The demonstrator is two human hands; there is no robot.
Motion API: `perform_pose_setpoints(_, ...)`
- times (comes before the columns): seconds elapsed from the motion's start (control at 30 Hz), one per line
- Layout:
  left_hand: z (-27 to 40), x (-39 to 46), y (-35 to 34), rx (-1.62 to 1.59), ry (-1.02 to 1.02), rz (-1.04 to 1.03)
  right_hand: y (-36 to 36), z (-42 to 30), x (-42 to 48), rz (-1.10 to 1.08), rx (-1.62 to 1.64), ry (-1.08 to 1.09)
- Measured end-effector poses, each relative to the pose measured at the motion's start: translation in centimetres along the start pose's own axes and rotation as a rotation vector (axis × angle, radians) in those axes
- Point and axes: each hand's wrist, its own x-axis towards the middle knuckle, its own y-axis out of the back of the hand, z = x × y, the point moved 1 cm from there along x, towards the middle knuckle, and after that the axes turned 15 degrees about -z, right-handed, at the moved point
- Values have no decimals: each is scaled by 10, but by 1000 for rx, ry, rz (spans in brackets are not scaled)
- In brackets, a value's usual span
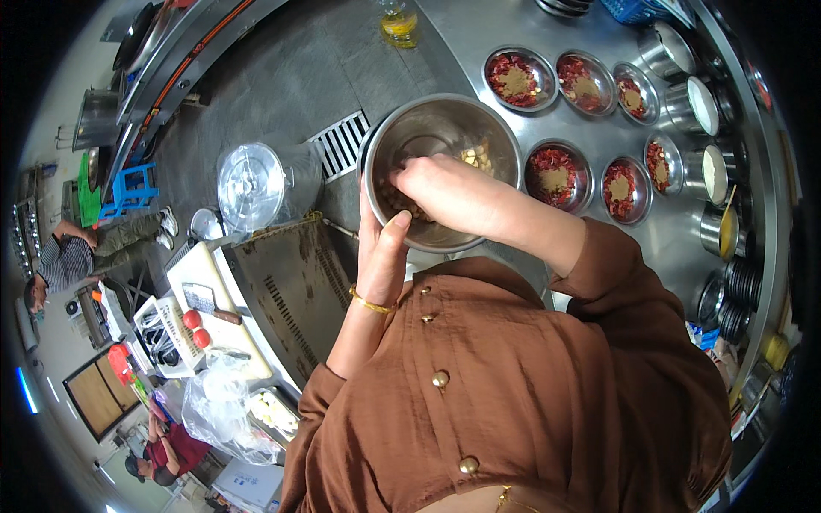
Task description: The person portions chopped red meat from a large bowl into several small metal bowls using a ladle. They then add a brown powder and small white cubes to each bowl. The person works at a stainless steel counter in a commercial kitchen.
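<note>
My left hand (383, 256), with a gold bracelet at the wrist, grips the rim of a deep stainless steel bowl (507, 144). Into this bowl reaches my right hand (442, 192); its fingertips are hidden, so what they hold cannot be told. Pale chopped pieces (476, 158) lie inside along the far wall, and small bits are by my fingers. On the steel counter (474, 25) beside it stand several metal bowls of chopped red chili topped with brown powder, the nearest one (553, 179) just right of the deep bowl.
Metal pots (713, 174) line the counter's right side. At left are a cutting board (240, 340) with a cleaver (204, 300) and tomatoes (192, 319), and a lidded container (251, 186). An oil bottle (399, 29) stands near the counter's far end. Two people are at the left.
</note>
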Motion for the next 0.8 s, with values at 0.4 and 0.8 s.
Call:
perform_pose_setpoints(0.4, -24, -17, 44, 485, -8, 76, -22, -12, 19, -303, -2, 5)
perform_pose_setpoints(0.8, 13, -29, 25, 62, -22, 182, -22, -15, 37, -275, 121, 83)
